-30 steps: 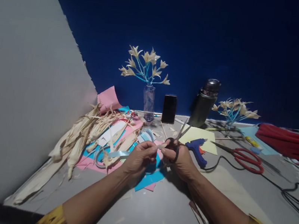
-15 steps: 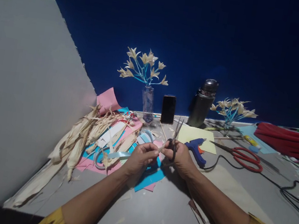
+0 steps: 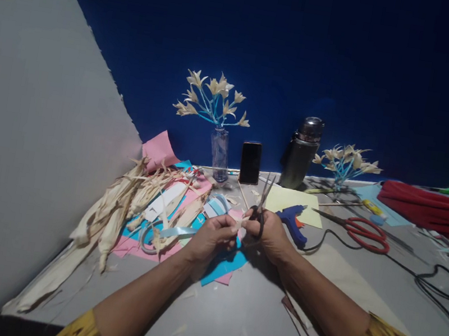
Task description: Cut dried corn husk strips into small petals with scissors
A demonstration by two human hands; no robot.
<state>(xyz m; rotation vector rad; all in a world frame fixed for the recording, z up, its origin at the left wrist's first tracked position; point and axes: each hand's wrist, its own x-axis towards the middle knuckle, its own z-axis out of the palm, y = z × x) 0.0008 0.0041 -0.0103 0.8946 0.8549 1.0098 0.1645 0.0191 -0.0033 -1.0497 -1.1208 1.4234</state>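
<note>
A small pale piece of dried corn husk (image 3: 240, 225) is pinched at the fingertips of my left hand (image 3: 213, 239). My right hand (image 3: 272, 237) has the black-handled scissors (image 3: 266, 193) hooked in its fingers, blades pointing up and away and slightly apart. Its thumb and finger also touch the husk piece, so both hands meet there. Beneath them lie blue paper (image 3: 222, 267) and pink paper (image 3: 225, 279). Just right of my right hand is a blue glue gun (image 3: 295, 225).
Dried corn husks (image 3: 116, 219) and paper scraps heap up on the left. Behind stand a glass vase (image 3: 220, 156) of husk flowers, a phone (image 3: 250, 163) and a flask (image 3: 302, 155). Red-handled scissors (image 3: 367, 236), a black cord (image 3: 436, 284) and red cloth (image 3: 431, 209) lie right.
Between my fingertips the husk piece has turned slightly and shows broader now. Both hands keep nearly the same place, and the view has shifted a little.
</note>
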